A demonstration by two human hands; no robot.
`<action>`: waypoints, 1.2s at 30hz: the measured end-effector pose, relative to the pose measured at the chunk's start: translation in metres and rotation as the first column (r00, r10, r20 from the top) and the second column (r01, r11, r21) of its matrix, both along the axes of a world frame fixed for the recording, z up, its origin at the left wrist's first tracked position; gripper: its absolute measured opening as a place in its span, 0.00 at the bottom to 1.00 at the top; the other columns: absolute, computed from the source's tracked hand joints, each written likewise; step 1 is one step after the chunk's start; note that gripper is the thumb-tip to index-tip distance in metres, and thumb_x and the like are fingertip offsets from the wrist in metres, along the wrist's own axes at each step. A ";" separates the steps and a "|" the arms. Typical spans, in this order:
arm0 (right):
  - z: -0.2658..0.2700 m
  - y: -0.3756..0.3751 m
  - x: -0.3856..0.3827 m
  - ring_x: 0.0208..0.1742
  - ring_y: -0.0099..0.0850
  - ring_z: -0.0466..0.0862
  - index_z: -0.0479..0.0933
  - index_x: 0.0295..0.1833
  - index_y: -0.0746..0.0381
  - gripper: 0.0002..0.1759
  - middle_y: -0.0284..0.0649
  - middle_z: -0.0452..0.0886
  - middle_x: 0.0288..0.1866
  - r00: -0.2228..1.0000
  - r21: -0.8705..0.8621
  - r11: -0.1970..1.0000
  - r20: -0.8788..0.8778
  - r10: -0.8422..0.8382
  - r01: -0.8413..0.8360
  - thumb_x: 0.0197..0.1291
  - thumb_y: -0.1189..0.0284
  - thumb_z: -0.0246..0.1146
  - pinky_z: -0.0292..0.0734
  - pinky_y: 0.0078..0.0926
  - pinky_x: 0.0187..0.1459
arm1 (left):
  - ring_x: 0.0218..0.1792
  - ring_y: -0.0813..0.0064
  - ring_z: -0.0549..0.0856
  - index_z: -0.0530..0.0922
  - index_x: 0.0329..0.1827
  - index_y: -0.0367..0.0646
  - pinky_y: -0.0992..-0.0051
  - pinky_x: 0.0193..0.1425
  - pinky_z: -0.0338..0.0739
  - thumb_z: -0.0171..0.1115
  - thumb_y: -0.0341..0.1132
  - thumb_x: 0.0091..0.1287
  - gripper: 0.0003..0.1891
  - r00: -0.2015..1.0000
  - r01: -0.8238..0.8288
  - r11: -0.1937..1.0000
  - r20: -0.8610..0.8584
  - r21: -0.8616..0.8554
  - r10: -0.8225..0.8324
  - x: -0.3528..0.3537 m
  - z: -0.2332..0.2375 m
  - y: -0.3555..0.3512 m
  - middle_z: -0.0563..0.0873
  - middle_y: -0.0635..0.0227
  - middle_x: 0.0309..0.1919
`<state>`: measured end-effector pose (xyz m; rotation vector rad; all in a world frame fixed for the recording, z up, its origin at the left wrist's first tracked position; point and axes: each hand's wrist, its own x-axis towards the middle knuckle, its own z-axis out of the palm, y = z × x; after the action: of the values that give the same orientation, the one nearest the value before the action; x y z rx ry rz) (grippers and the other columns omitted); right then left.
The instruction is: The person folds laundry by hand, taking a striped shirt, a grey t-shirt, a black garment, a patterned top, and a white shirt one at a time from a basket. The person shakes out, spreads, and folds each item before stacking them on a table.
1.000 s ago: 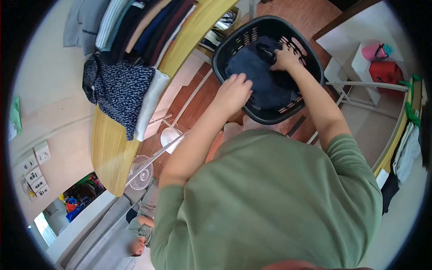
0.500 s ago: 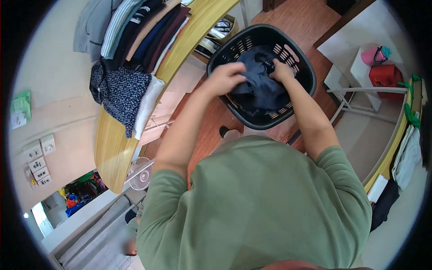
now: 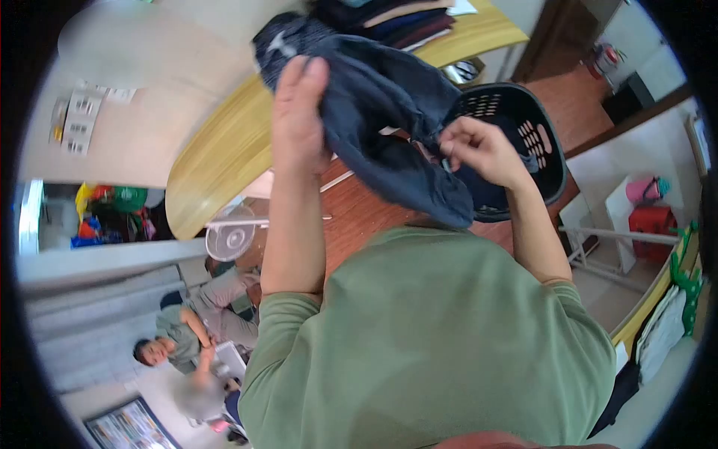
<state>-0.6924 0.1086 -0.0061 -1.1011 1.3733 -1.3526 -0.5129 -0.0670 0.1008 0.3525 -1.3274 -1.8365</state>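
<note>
A dark blue-grey garment (image 3: 374, 97), which looks like a pair of trousers, hangs stretched between my two hands. My left hand (image 3: 301, 112) is raised at its far left part, fingers extended and the palm side against the cloth. My right hand (image 3: 479, 150) pinches the garment's other end near the black laundry basket (image 3: 554, 150). More dark cloth lies inside the basket, partly hidden by the garment and my right hand.
Folded clothes (image 3: 407, 22) are stacked on the curved wooden table (image 3: 217, 142). A white fan (image 3: 230, 232) stands below its edge. A seated person (image 3: 179, 329) is at lower left. A metal-framed rack (image 3: 621, 236) and red bag (image 3: 652, 224) are at right.
The dark garment has come up out of the basket and is spread to the left. My left hand has moved left and opened out. The view has turned, showing the seated person more fully.
</note>
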 end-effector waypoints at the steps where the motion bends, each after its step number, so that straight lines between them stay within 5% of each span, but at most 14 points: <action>1: 0.006 -0.007 0.011 0.34 0.21 0.81 0.78 0.41 0.66 0.06 0.34 0.81 0.33 0.992 -0.113 0.986 0.036 -0.119 0.123 0.63 0.74 0.63 0.75 0.18 0.37 | 0.37 0.82 0.83 0.77 0.47 0.39 0.80 0.42 0.79 0.55 0.34 0.72 0.09 0.995 -0.082 0.996 -0.055 0.023 0.083 0.030 0.007 -0.003 0.85 0.69 0.37; 5: 0.031 -0.041 0.044 0.43 0.23 0.81 0.77 0.49 0.67 0.10 0.35 0.82 0.39 0.988 -0.383 0.918 0.148 -0.054 0.108 0.64 0.75 0.61 0.76 0.23 0.46 | 0.48 0.67 0.85 0.75 0.52 0.34 0.69 0.54 0.81 0.52 0.37 0.73 0.14 0.986 -0.074 0.996 -0.147 0.040 0.079 0.154 0.003 -0.010 0.83 0.58 0.48; 8: 0.051 -0.087 0.147 0.56 0.33 0.76 0.63 0.71 0.55 0.40 0.42 0.71 0.62 0.967 -0.346 0.914 -0.210 0.144 -0.211 0.52 0.71 0.72 0.73 0.30 0.55 | 0.52 0.68 0.82 0.73 0.61 0.33 0.70 0.59 0.76 0.55 0.35 0.72 0.19 0.993 -0.031 0.997 -0.113 -0.073 0.022 0.211 -0.025 -0.001 0.81 0.59 0.54; 12: 0.021 -0.131 0.258 0.38 0.26 0.81 0.81 0.50 0.64 0.16 0.38 0.85 0.37 0.966 -0.187 0.957 -0.176 0.191 -0.224 0.56 0.70 0.70 0.76 0.23 0.44 | 0.49 0.77 0.80 0.78 0.53 0.32 0.77 0.54 0.73 0.57 0.34 0.71 0.15 0.931 -0.363 0.928 0.007 -0.090 0.365 0.297 -0.032 -0.013 0.82 0.65 0.52; 15: 0.049 -0.149 0.277 0.30 0.21 0.81 0.79 0.37 0.63 0.08 0.33 0.84 0.34 0.925 -0.008 0.969 0.295 0.238 -0.247 0.62 0.69 0.66 0.78 0.21 0.34 | 0.43 0.75 0.79 0.81 0.46 0.36 0.75 0.48 0.74 0.58 0.35 0.70 0.11 0.566 -0.677 0.561 0.149 -0.476 0.811 0.374 -0.043 -0.029 0.82 0.65 0.42; 17: 0.064 -0.155 0.310 0.29 0.22 0.81 0.78 0.37 0.61 0.07 0.32 0.82 0.30 0.812 -0.080 0.966 0.526 0.252 -0.248 0.63 0.69 0.65 0.78 0.22 0.31 | 0.40 0.70 0.79 0.81 0.46 0.38 0.73 0.48 0.73 0.58 0.35 0.70 0.11 0.116 -0.469 0.144 0.100 -0.871 0.988 0.408 -0.051 -0.027 0.80 0.64 0.37; 19: 0.086 -0.154 0.347 0.27 0.22 0.81 0.77 0.37 0.61 0.09 0.32 0.81 0.29 0.793 -0.039 0.957 0.551 0.262 -0.289 0.62 0.67 0.66 0.78 0.22 0.29 | 0.44 0.69 0.76 0.78 0.47 0.38 0.71 0.53 0.72 0.60 0.35 0.68 0.10 0.179 -0.400 0.057 -0.017 -0.915 0.984 0.412 -0.053 0.003 0.77 0.63 0.41; 22: 0.110 -0.149 0.383 0.26 0.22 0.80 0.77 0.36 0.60 0.12 0.33 0.81 0.29 0.773 0.062 0.955 0.603 0.197 -0.292 0.60 0.63 0.67 0.78 0.22 0.28 | 0.50 0.63 0.80 0.68 0.55 0.34 0.66 0.56 0.74 0.74 0.41 0.55 0.31 0.599 -0.350 0.585 0.305 -0.732 0.741 0.368 -0.081 0.063 0.79 0.55 0.47; 25: 0.133 -0.149 0.386 0.32 0.26 0.82 0.80 0.47 0.64 0.20 0.35 0.84 0.38 0.716 -0.066 0.971 0.664 0.215 -0.231 0.57 0.60 0.70 0.78 0.22 0.35 | 0.52 0.46 0.78 0.72 0.52 0.32 0.61 0.56 0.74 0.65 0.40 0.59 0.24 0.484 -0.171 0.696 0.556 -0.698 0.676 0.385 -0.176 0.046 0.78 0.44 0.47; 27: 0.160 -0.143 0.367 0.37 0.37 0.87 0.79 0.46 0.66 0.20 0.47 0.85 0.40 0.555 -0.238 0.885 0.706 0.441 -0.401 0.66 0.57 0.60 0.85 0.33 0.40 | 0.51 0.56 0.82 0.77 0.45 0.37 0.64 0.52 0.75 0.63 0.38 0.61 0.15 0.385 -0.207 0.908 0.823 -0.365 0.418 0.425 -0.235 0.030 0.81 0.48 0.47; 29: 0.180 -0.135 0.372 0.31 0.33 0.87 0.79 0.42 0.67 0.17 0.45 0.86 0.35 0.507 -0.297 0.878 0.728 0.463 -0.376 0.67 0.61 0.59 0.85 0.27 0.35 | 0.50 0.64 0.83 0.77 0.48 0.36 0.68 0.54 0.75 0.67 0.40 0.61 0.18 0.516 -0.464 0.865 0.735 -0.191 0.439 0.443 -0.221 0.031 0.82 0.51 0.48; 31: 0.185 -0.134 0.382 0.29 0.31 0.86 0.79 0.40 0.68 0.15 0.43 0.86 0.32 0.467 -0.317 0.869 0.745 0.477 -0.381 0.68 0.65 0.58 0.85 0.24 0.33 | 0.49 0.68 0.82 0.76 0.52 0.35 0.70 0.55 0.75 0.69 0.40 0.62 0.21 0.642 -0.634 0.704 0.291 -0.319 0.710 0.401 -0.178 0.047 0.84 0.55 0.46; 35: 0.177 -0.146 0.402 0.32 0.30 0.87 0.79 0.41 0.68 0.10 0.43 0.86 0.35 0.445 -0.385 0.846 0.726 0.524 -0.369 0.67 0.70 0.59 0.85 0.25 0.35 | 0.52 0.66 0.81 0.71 0.61 0.32 0.70 0.59 0.73 0.70 0.39 0.62 0.29 0.687 -0.457 0.846 0.494 -0.276 0.533 0.372 -0.115 0.048 0.84 0.59 0.47; 36: 0.177 -0.151 0.392 0.32 0.31 0.87 0.79 0.41 0.67 0.10 0.43 0.86 0.35 0.471 -0.429 0.831 0.686 0.554 -0.353 0.66 0.70 0.59 0.85 0.25 0.36 | 0.55 0.67 0.80 0.70 0.62 0.34 0.68 0.60 0.74 0.67 0.37 0.65 0.26 0.810 -0.477 0.871 0.325 -0.120 0.488 0.374 -0.118 0.043 0.82 0.58 0.52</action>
<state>-0.3006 -0.0428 0.1713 -0.7446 0.2089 -1.3366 -0.1390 -0.0240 -0.0173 0.9446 -1.3390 -1.3539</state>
